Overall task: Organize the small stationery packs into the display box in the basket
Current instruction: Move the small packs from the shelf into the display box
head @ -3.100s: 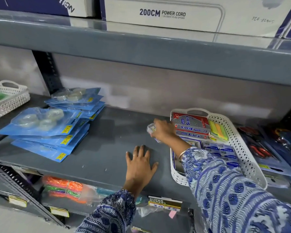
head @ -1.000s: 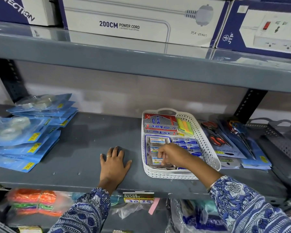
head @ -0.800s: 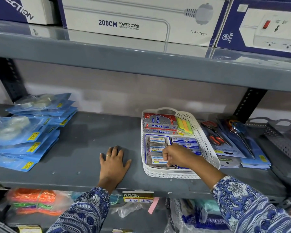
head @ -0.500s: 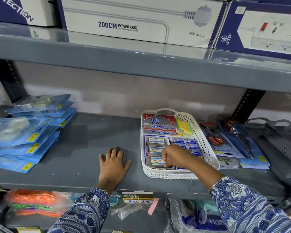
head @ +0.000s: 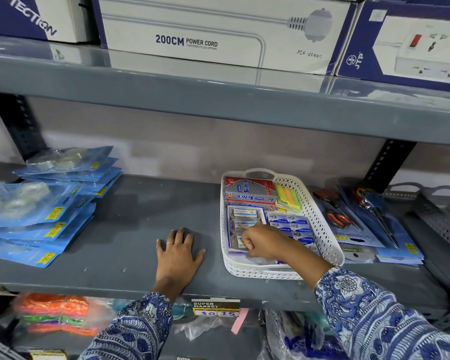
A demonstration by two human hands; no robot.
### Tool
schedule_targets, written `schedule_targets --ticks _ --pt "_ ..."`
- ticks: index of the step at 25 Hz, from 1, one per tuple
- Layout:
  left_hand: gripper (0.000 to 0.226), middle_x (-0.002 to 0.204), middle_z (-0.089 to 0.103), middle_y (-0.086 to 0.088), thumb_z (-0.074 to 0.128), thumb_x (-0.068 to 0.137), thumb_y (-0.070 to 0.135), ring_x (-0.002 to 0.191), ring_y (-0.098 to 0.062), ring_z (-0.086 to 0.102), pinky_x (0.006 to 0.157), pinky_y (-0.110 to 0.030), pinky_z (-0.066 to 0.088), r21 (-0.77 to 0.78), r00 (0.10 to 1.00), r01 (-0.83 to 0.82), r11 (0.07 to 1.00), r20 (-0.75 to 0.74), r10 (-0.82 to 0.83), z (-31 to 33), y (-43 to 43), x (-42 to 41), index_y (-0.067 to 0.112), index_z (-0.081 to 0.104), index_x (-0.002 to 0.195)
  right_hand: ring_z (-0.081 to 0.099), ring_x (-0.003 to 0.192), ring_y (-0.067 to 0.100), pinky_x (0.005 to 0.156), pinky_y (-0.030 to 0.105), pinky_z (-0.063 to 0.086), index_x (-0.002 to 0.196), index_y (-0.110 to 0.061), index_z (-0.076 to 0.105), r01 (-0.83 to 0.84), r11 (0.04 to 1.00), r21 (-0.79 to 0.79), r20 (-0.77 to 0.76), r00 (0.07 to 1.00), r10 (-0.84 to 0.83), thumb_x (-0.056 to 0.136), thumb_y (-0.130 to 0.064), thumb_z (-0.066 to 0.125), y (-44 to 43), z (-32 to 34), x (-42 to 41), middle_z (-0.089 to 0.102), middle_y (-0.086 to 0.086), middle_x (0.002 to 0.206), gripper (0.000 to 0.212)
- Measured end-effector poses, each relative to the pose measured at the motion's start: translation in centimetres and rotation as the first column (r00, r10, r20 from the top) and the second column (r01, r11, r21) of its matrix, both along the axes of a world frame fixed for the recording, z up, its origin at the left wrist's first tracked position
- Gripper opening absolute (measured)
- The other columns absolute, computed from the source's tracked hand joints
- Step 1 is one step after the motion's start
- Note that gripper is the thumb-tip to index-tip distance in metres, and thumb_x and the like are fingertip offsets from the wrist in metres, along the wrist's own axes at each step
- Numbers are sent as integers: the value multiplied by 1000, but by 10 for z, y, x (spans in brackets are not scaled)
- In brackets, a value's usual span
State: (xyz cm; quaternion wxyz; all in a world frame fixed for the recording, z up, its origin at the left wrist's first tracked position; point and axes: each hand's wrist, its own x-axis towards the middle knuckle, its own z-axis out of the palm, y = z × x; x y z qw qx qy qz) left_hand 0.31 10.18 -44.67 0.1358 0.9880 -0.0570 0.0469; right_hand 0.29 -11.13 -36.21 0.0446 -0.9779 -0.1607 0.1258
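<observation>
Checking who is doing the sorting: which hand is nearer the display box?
Right. The right hand is in the basket, over the display box; the left hand lies flat on the shelf, left of the basket.

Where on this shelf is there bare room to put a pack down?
The bare stretch lies between the blue packs and the basket, behind the left hand, which lies flat on the shelf. The basket is full, with the right hand in it. To its right, the scissors cards crowd the shelf.
</observation>
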Motion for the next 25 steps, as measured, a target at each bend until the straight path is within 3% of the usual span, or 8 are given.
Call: schedule_targets --ticks 9,12,17,21,25 --pt "56 151 34 -2 37 91 53 141 -24 25 115 -53 17 -5 1000 5 1000 13 -5 -2 1 1 21 40 136 43 57 11 51 25 31 59 -22 46 49 992 113 -41 998 -45 72 -17 78 -10 3 12 46 -10 58 35" --pt "56 151 33 -2 37 91 53 141 -24 25 115 -53 17 -4 1000 5 1000 15 -5 -3 1 2 22 40 136 44 55 6 55 27 36 64 -20 48 118 980 160 -82 991 -106 74 -10 76 -36 16 3 47 -10 60 32" --pt "56 149 36 -2 39 90 53 140 -24 27 114 -53 18 -5 1000 3 1000 26 -3 -5 1 3 21 42 136 44 54 0 51 13 32 54 -27 43 111 994 5 -131 985 -109 77 4 64 -79 16 -24 47 -13 58 44" --pt "56 150 36 -2 40 90 53 141 -24 27 114 -53 19 -3 1000 3 1000 28 -3 -5 1 2 21 42 136 38 53 3 50 13 28 52 -27 40 83 994 -70 -114 989 -91 77 13 45 -87 4 -27 44 -11 59 47" --pt "56 150 35 -3 40 91 52 141 -24 26 115 -53 17 -14 1000 5 1000 29 -5 -5 0 2 20 41 137 35 53 5 49 19 26 52 -25 35 68 990 -120 -65 995 -76 76 10 52 -89 -1 -23 40 -9 59 46"
